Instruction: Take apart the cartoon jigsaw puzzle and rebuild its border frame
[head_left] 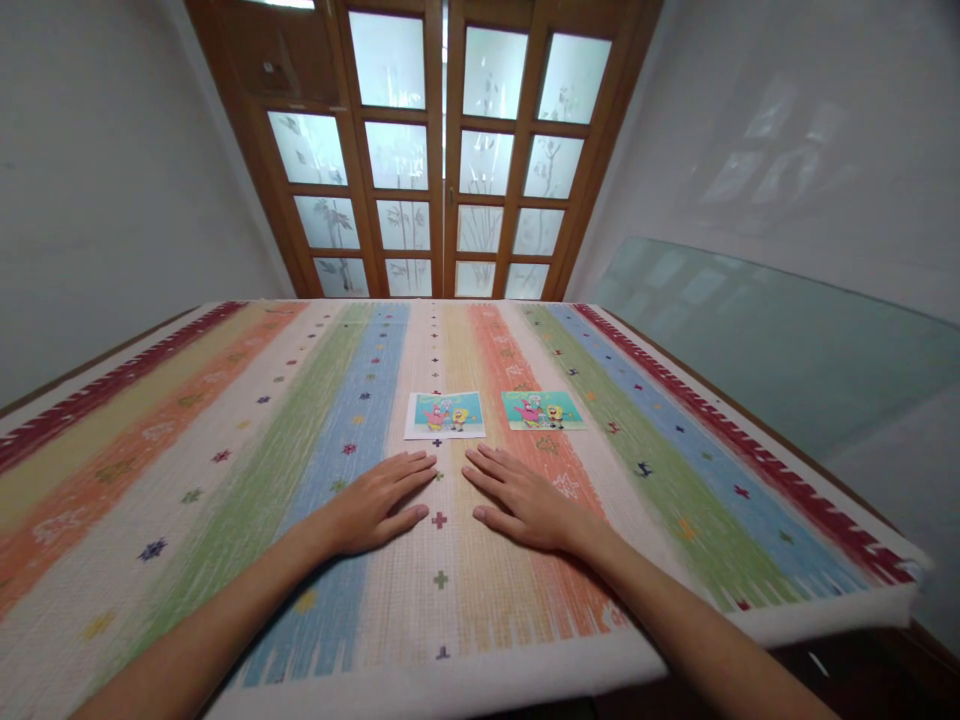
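My left hand [380, 502] lies flat on the striped tablecloth [439, 610], palm down with its fingers stretched out. Opposite it, my right hand [523, 500] rests the same way, a small gap between the two. Neither holds anything. Just beyond the fingertips lies a cartoon picture card with a white border [445, 414], showing a pink starfish and a yellow sponge figure. To its right is a second, similar cartoon picture card [544, 410] with stronger colours and no wide white border. Both cards lie flat, apart from each other and from my hands.
The cloth covers a large table whose near edge [570, 672] runs beneath my forearms. Behind the table stand wooden doors with frosted glass panes [405, 155]. A greenish glass sheet [780, 340] is against the right wall, and a plain wall [112, 170] bounds the left.
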